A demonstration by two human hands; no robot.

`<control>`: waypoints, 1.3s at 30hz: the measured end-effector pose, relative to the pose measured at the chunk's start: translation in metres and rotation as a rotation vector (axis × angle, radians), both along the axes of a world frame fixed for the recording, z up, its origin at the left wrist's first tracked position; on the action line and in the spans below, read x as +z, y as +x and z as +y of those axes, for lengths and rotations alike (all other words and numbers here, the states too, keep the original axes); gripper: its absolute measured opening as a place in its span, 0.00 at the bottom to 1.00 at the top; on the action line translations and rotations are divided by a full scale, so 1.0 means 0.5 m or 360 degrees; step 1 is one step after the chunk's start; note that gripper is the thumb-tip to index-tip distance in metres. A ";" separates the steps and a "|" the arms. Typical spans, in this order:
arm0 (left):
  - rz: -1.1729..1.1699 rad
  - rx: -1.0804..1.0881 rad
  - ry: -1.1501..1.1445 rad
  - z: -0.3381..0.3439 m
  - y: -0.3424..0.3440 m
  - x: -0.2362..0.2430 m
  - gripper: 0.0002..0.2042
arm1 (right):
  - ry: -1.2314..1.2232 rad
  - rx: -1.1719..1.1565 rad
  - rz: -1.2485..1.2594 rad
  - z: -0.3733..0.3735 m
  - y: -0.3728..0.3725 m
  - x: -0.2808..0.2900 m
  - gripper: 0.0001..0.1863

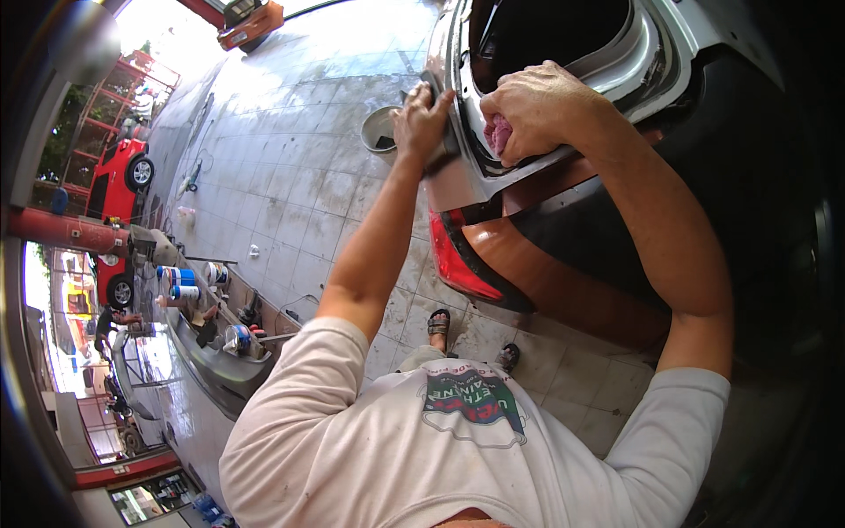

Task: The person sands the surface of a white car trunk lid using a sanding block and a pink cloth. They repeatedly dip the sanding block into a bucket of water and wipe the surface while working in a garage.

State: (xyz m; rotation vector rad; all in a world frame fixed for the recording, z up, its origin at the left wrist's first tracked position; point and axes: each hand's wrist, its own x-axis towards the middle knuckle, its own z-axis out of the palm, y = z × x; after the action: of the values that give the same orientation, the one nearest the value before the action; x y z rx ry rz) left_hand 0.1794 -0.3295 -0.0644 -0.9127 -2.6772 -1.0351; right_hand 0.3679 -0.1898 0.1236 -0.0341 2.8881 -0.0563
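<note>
My left hand grips a dark, flat pad against the outer edge of a car's rear body. Just right of it, my right hand holds a crumpled pink cloth or sponge on the grey and bare-metal frame around a dark rear opening. Below both hands are the car's copper-coloured panel and red tail light. A pale bucket with something dark inside stands on the floor beside my left hand.
A tiled floor lies left of me. Along the left are a grey bumper, several paint cans, a red column, red cars and a person farther off. An orange vehicle stands at the back.
</note>
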 end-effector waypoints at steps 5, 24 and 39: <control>0.0332 -0.0495 0.0248 -0.205 0.285 -0.016 0.32 | 0.0030 -0.0058 -0.0025 -0.003 0.004 -0.004 0.31; 0.0309 -0.0665 0.0330 -0.236 0.215 -0.078 0.31 | 0.0135 -0.0042 0.0053 -0.015 0.026 0.026 0.30; -0.0275 -0.0235 0.0182 -0.195 0.232 -0.026 0.29 | 0.0119 -0.0016 0.0093 -0.013 0.026 0.017 0.28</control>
State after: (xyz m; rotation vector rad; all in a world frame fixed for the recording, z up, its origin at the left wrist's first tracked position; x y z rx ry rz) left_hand 0.2955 -0.4269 -0.0774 -1.0564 -2.6850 -1.3416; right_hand 0.3810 -0.1964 0.1324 -0.0071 2.9464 0.0521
